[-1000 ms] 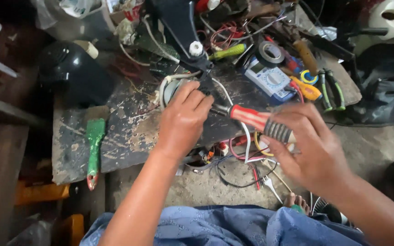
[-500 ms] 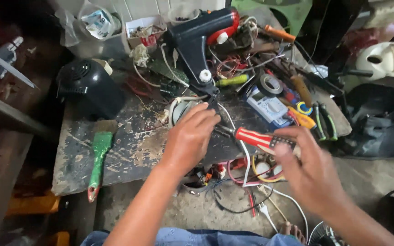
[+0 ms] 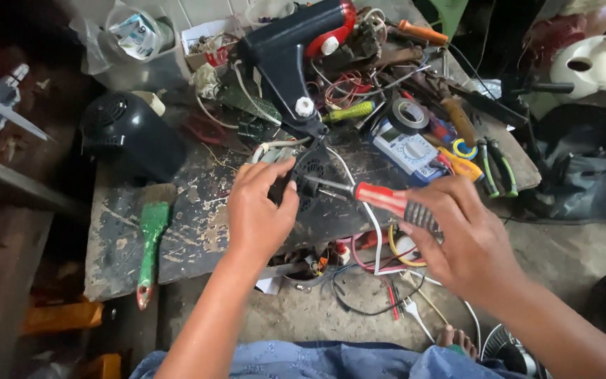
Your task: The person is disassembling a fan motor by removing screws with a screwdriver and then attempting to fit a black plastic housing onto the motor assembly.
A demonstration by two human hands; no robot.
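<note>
My left hand (image 3: 259, 210) grips a small round black motor part (image 3: 310, 175) with vent slots, which rests on the scratched dark workbench (image 3: 198, 231). My right hand (image 3: 461, 235) holds a screwdriver (image 3: 380, 200) with a red and black handle. Its metal shaft points left and the tip meets the black part beside my left thumb. A white wire (image 3: 359, 203) runs from the part down past the screwdriver and off the bench.
A green-handled paintbrush (image 3: 150, 238) lies at the bench's left. A black dome housing (image 3: 131, 133), a black and red fan body (image 3: 296, 49), a multimeter (image 3: 407, 149), black tape roll (image 3: 409, 114), pliers (image 3: 494, 165) and tangled wires crowd the back and right.
The view has dropped and pulled closer. My left hand has shifted off the top of the black part to its left side, so the part shows. The screwdriver stays at it.
</note>
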